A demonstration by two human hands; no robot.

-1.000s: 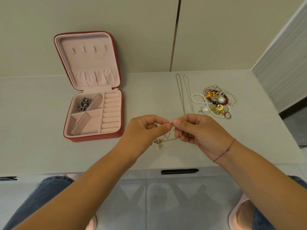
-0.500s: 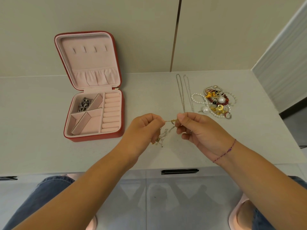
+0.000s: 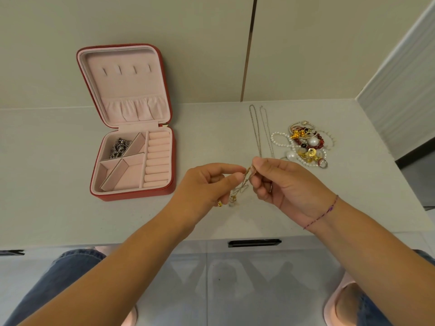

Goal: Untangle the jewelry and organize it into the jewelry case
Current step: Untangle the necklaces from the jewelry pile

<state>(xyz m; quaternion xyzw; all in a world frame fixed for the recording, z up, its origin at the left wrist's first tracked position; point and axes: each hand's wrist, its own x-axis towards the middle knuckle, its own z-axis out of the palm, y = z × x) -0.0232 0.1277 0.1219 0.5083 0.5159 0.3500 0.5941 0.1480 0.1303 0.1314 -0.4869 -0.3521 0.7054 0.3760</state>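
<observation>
We've got our left hand point(image 3: 207, 184) and right hand point(image 3: 288, 187) both pinching a thin gold chain point(image 3: 247, 174), just right of the open jewelry case point(image 3: 131, 195). The tangled pile point(image 3: 306, 144) sits further right of the case.

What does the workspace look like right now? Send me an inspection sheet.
Surface: pale countertop, set against a wall.
Job's things: red jewelry case open, lid upright; a dark silver piece in its rear-left compartment; ring rolls bare; a tangled chain held above the countertop; two thin chains laid straight, side by side; a mixed pile of pearls, beads and gold pieces to their right.
Clutter: nothing seen.
Hands: left hand and right hand each pinch the tangled chain with their fingers.
Cables: nothing seen.
Surroundings: panelled wall behind; dark drawer handle under the front edge.
</observation>
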